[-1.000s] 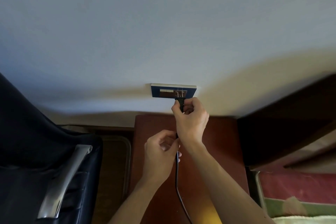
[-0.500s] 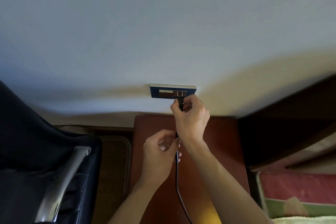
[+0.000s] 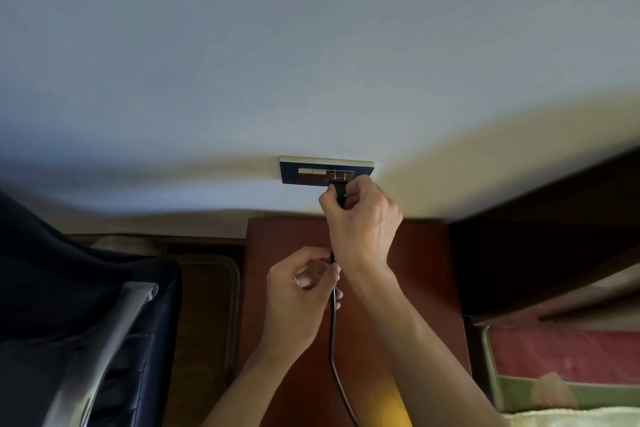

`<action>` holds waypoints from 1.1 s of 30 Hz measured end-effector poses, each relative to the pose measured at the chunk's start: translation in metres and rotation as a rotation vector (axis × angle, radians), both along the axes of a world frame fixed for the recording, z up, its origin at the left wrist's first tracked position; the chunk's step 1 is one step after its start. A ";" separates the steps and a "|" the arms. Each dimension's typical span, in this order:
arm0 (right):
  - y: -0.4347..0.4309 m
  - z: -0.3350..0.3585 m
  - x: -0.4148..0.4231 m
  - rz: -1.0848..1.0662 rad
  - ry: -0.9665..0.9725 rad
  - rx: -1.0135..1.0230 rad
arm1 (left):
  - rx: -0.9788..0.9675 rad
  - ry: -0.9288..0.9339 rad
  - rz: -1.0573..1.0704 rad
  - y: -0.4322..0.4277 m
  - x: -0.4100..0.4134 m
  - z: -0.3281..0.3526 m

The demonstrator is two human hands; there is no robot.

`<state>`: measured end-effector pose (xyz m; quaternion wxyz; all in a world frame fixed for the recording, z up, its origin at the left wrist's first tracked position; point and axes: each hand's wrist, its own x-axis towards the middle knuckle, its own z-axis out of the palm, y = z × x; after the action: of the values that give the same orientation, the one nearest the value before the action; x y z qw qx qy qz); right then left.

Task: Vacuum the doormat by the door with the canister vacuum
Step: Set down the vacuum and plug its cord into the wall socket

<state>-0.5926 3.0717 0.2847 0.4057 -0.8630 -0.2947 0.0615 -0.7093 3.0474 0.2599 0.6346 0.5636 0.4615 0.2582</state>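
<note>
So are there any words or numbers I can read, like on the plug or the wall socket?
No text can be read. The wall socket plate shows no letters; the black plug in the right hand and the cord in the left hand bear no visible mark.

A pale wall (image 3: pixel 311 45) filled the upper half of the view, cool and bluish on the left, warmed by a yellowish glow toward the right. A blue-framed socket plate (image 3: pixel 289 174) sat low on it (its top edge looked white). Under the plate a reddish-brown wooden cabinet (image 3: pixel 287 253) stood against the wall, with a yellow patch of light (image 3: pixel 384 402) near its front. To the left was a black padded chair (image 3: pixel 52 288) with a silver armrest (image 3: pixel 104 350). Between chair and cabinet lay a dim brown area with a pale rounded rim (image 3: pixel 236 288), too dark to make out. Dark wooden furniture (image 3: pixel 536 236) rose on the right, with red and green fabric (image 3: pixel 561 354) below it.
</note>
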 end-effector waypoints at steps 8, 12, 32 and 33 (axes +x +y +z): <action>0.005 0.007 0.008 0.052 -0.024 -0.050 | -0.004 -0.028 0.013 0.004 0.003 0.000; 0.010 0.007 0.013 0.071 -0.009 -0.053 | -0.037 -0.060 0.012 0.009 0.006 0.003; -0.027 0.045 0.024 0.426 0.010 -0.416 | 0.370 0.536 -0.381 0.018 -0.026 0.052; -0.036 0.053 0.024 0.476 0.006 -0.487 | 0.415 0.644 -0.442 0.017 -0.030 0.060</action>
<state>-0.5689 3.0358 0.3372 0.1630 -0.8412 -0.4634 0.2257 -0.7394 3.0645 0.3196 0.3717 0.8160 0.4425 0.0144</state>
